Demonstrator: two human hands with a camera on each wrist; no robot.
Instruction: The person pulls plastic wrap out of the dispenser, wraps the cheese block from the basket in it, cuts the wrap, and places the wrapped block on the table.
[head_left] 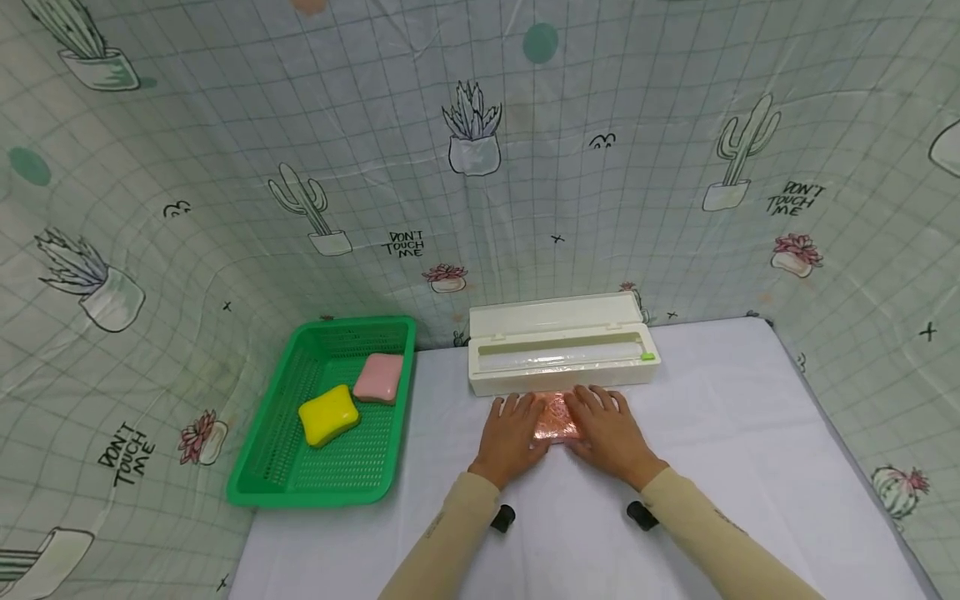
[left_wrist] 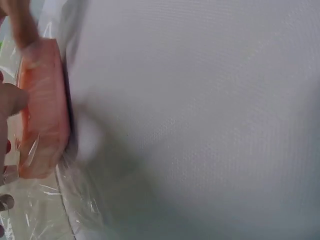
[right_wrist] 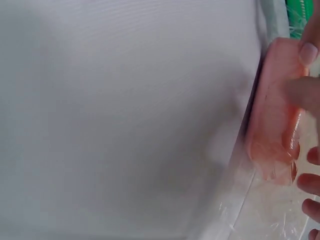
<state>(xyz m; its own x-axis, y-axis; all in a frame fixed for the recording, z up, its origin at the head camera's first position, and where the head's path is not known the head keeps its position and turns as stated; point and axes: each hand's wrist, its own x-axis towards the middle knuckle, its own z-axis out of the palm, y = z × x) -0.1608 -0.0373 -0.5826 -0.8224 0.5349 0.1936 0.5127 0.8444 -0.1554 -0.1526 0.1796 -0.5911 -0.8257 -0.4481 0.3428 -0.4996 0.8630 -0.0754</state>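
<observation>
Sleeves (head_left: pixel 731 529) lead to hands (head_left: pixel 510 437) (head_left: pixel 609 437) touching an orange block (head_left: pixel 557 417) between them.

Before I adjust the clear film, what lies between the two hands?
A pinkish-orange block covered with clear film lies between the left hand and right hand, in the head view.

A yellow block (head_left: pixel 328 415) and pink block (head_left: pixel 379 377) in a green basket (head_left: pixel 311 500), cactus-print cloth (head_left: pixel 510 217) behind
</observation>
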